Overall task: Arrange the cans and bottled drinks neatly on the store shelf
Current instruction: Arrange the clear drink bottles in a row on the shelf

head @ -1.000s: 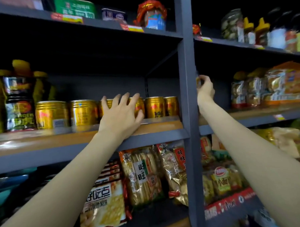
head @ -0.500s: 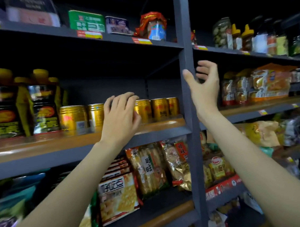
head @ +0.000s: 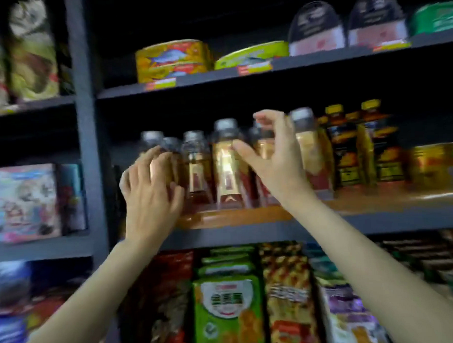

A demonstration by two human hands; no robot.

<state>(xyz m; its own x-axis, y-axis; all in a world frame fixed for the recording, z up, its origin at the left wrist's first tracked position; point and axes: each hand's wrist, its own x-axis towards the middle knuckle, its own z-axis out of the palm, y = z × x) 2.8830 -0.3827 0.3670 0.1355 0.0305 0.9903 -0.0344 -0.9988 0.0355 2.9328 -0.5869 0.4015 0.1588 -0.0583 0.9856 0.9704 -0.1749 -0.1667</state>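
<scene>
- Head view was pretty smeared, but both hands were up at the middle shelf [head: 247, 216] among a bunch of grey-capped amber bottles [head: 226, 166].
- Left hand [head: 152, 197] had its fingers spread and bent around the leftmost bottle [head: 152, 145]. Looked like a loose hold, though honestly I couldn't tell how firm.
- Right hand [head: 276, 159] was open, thumb touching the middle bottle and fingers arched over a bottle behind it, not clamped on anything I could see.
- Progress-wise: the bottles stood upright but bunched and staggered, some nearer the edge than others, so I'd say that row was left to straighten.
- Just right of them, the dark yellow-capped bottles [head: 360, 146] and gold cans [head: 435, 164] looked lined up already.
- Around it: fish tins [head: 171, 60] on the shelf above, snack bags [head: 227, 310] below, and a dark upright post [head: 86, 125] close on the left, which left little room that side.
</scene>
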